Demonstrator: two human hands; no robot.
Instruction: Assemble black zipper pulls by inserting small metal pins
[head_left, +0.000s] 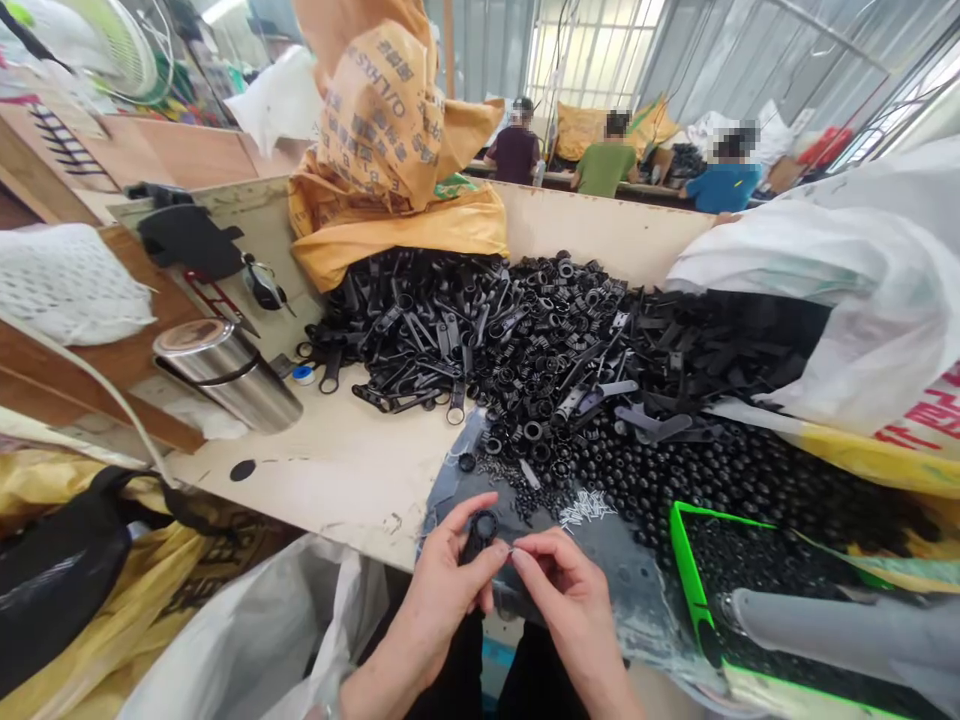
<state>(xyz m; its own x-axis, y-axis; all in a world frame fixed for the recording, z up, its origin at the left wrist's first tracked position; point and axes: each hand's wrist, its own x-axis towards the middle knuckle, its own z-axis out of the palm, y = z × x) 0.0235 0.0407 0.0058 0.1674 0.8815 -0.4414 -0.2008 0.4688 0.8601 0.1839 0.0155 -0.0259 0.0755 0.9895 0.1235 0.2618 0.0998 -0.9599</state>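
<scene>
My left hand [439, 575] is closed around a black plastic part with a round, ring-like end [484, 525], above the near edge of the bench. Beside it, my right hand [568, 580] pinches thumb and forefinger together at the left thumb tip. Whatever sits in that pinch is too small to make out. Just beyond the hands lie a small heap of white pins [587, 508] and scattered tiny dark pieces [499, 468] on a dark mat [637, 565].
Behind are heaped black handle-like parts [420, 340], black rings [555, 345] and round black beads [675, 470]. A green-rimmed tray [681, 560] stands right, a steel flask [240, 385] left. Sacks [397, 220] border the bench. Several people [606, 165] sit beyond.
</scene>
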